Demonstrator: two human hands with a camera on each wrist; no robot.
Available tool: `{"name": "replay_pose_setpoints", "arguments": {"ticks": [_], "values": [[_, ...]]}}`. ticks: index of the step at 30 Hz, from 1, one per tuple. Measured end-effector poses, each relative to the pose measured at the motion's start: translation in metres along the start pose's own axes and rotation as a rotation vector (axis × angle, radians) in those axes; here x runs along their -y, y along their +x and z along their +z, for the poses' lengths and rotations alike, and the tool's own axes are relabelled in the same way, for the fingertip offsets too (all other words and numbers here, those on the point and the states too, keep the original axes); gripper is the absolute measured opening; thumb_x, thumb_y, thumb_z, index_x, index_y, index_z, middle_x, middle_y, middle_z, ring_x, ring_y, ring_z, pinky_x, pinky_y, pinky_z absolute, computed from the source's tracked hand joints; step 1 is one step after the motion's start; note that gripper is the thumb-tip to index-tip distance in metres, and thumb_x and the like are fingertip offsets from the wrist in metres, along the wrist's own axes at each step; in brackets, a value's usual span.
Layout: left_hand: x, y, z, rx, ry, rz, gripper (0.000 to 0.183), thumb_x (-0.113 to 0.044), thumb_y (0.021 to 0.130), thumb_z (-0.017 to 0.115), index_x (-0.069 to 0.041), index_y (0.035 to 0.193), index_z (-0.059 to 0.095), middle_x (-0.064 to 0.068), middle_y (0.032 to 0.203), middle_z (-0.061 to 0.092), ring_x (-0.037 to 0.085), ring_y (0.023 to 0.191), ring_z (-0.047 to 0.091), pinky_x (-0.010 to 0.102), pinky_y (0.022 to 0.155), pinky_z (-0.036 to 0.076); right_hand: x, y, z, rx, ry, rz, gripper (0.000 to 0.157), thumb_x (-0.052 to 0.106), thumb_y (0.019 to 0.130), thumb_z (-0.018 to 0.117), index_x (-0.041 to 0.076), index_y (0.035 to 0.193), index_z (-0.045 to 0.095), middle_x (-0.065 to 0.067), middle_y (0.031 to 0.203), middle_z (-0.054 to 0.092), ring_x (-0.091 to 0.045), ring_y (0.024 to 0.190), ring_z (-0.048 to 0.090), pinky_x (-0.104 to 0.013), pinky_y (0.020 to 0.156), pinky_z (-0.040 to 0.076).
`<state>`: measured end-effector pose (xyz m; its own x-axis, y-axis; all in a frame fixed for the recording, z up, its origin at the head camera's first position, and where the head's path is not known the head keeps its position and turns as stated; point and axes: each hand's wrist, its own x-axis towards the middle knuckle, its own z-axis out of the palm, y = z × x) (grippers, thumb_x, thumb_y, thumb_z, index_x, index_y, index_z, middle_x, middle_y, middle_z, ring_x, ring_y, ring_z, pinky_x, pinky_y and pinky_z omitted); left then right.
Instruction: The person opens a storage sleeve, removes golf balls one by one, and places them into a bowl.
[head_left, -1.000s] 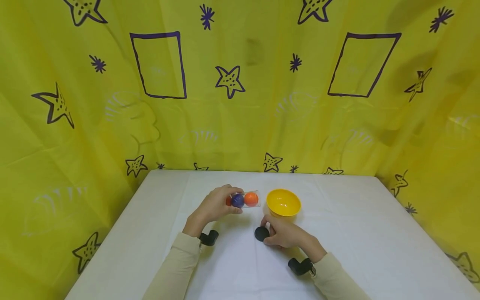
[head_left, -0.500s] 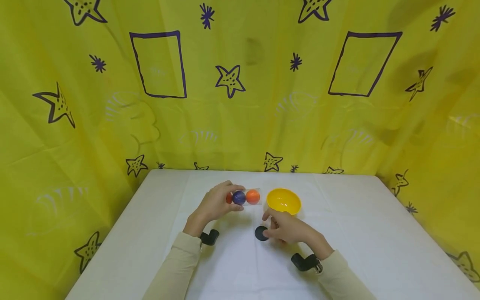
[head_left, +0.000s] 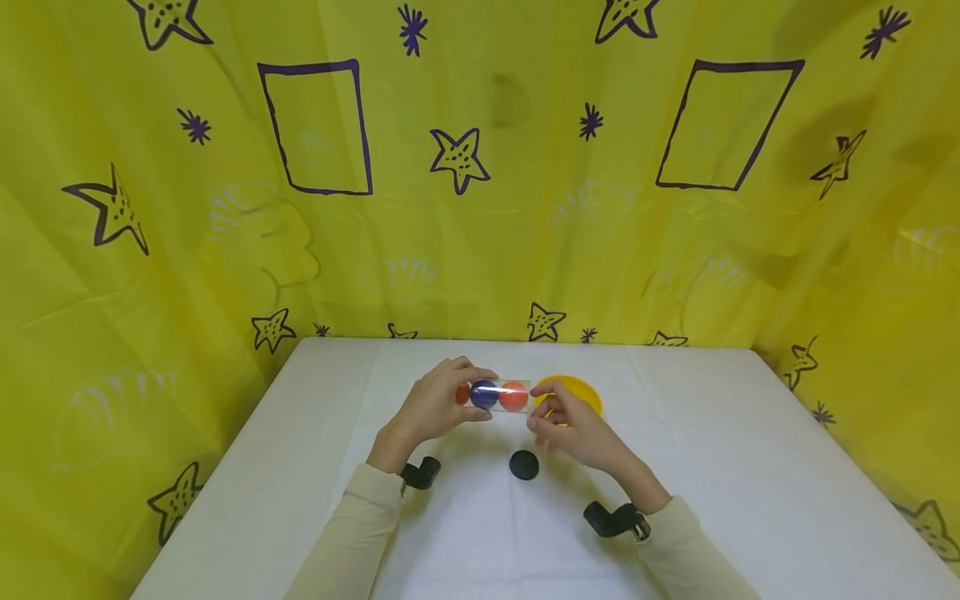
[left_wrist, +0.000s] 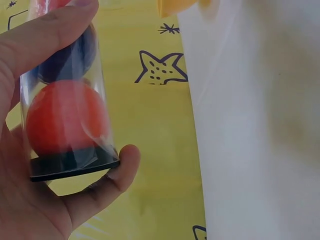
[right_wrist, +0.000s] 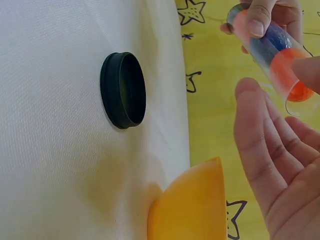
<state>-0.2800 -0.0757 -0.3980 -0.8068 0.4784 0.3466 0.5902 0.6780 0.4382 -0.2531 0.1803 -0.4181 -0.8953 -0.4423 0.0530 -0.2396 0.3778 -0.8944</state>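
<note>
My left hand [head_left: 429, 410] grips a clear plastic tube [left_wrist: 102, 107] held sideways above the table. Inside it sit a red ball [head_left: 462, 393], a blue ball [head_left: 483, 394] and an orange ball [head_left: 514, 397]. A black cap [left_wrist: 75, 166] closes the end by my left palm. The other end has no lid and points at my right hand [head_left: 579, 432], whose fingers hold nothing and stand right by the rim. Below, on the cloth, a loose black lid [right_wrist: 131, 91] lies hollow side up.
Just behind my right hand stands a yellow bowl [head_left: 583, 390], partly hidden by the fingers. White cloth covers the table [head_left: 712, 467]. A yellow patterned curtain [head_left: 480, 250] surrounds its back and sides.
My right hand has let go of the black lid, leaving it on the table, and has risen to the tube's uncovered end. The tube has shifted slightly right.
</note>
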Motion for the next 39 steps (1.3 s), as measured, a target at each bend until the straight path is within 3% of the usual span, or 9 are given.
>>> {"name": "replay_pose_setpoints", "arguments": {"ticks": [6,18,24,31,36,39], "values": [[-0.004,0.001,-0.002,0.008,0.023,-0.003,0.052,-0.041,0.073,0.082,-0.031,0.121,0.065,-0.01,0.101,0.057,0.009,0.093,0.049,0.026,0.076,0.045,0.004,0.0,-0.001,-0.052,0.023,-0.013,0.048,0.021,0.093,0.064,0.012,0.134,0.041,-0.014,0.106,0.062,-0.025,0.081,0.065,-0.03,0.069,0.057],[-0.012,0.0,-0.007,-0.035,0.087,0.017,0.05,-0.032,0.071,0.085,-0.029,0.118,0.067,-0.008,0.103,0.059,0.011,0.097,0.047,0.028,0.078,0.046,0.003,0.002,-0.002,-0.035,0.027,-0.032,0.044,0.019,0.093,0.064,0.011,0.132,0.045,-0.016,0.109,0.063,-0.024,0.082,0.065,-0.028,0.069,0.057],[-0.015,0.001,-0.009,-0.046,0.087,0.014,0.049,-0.031,0.071,0.086,-0.03,0.116,0.067,-0.007,0.104,0.06,0.011,0.098,0.048,0.028,0.08,0.047,0.004,0.002,-0.002,-0.041,0.03,-0.025,0.049,0.023,0.091,0.067,0.01,0.132,0.046,-0.019,0.111,0.065,-0.034,0.089,0.067,-0.034,0.076,0.058],[-0.014,0.003,-0.007,-0.058,0.088,0.031,0.049,-0.034,0.071,0.085,-0.03,0.117,0.067,-0.007,0.104,0.06,0.011,0.098,0.048,0.025,0.078,0.047,0.005,0.001,-0.006,-0.056,0.022,-0.04,0.049,0.023,0.089,0.07,0.006,0.13,0.049,-0.02,0.113,0.066,-0.032,0.092,0.069,-0.038,0.077,0.058],[-0.013,0.003,-0.005,-0.056,0.083,0.023,0.048,-0.037,0.072,0.084,-0.031,0.117,0.067,-0.008,0.104,0.059,0.01,0.099,0.047,0.024,0.078,0.047,0.003,0.001,-0.01,-0.107,-0.032,-0.058,0.046,0.023,0.087,0.072,0.01,0.127,0.054,-0.015,0.107,0.066,-0.026,0.089,0.069,-0.032,0.075,0.057],[-0.013,0.003,-0.005,-0.053,0.075,0.016,0.048,-0.037,0.072,0.083,-0.031,0.117,0.067,-0.008,0.104,0.059,0.009,0.099,0.047,0.024,0.078,0.047,0.001,0.0,-0.011,-0.124,-0.033,-0.07,0.041,0.022,0.087,0.072,0.011,0.123,0.055,-0.013,0.105,0.066,-0.029,0.089,0.069,-0.027,0.073,0.056]]}}
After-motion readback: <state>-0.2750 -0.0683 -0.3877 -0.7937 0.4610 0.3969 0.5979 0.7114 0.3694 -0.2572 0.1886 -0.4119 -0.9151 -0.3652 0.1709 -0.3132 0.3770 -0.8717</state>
